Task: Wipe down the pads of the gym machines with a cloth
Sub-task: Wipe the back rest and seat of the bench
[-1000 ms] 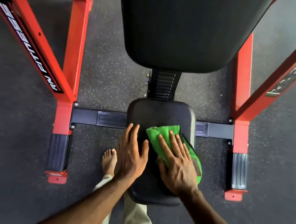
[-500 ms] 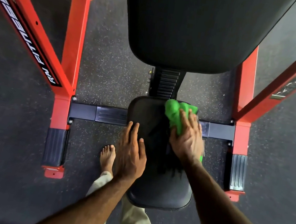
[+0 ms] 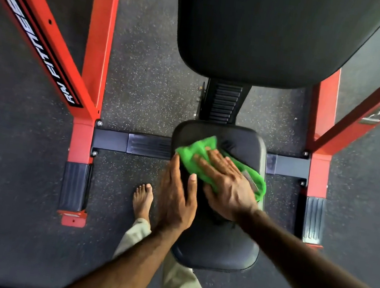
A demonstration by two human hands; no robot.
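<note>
The seat pad (image 3: 218,246) sat at lower centre of the frame, the back pad (image 3: 262,31) above it. On the seat pad's upper part lay the cloth (image 3: 194,159) under the right hand (image 3: 229,189); the left hand (image 3: 174,205) rested on its left edge. Frame posts (image 3: 96,55) stood at either side.

A gym: a red steel machine frame (image 3: 95,60), black padded bench (image 3: 262,31) and speckled rubber floor (image 3: 147,93).
</note>
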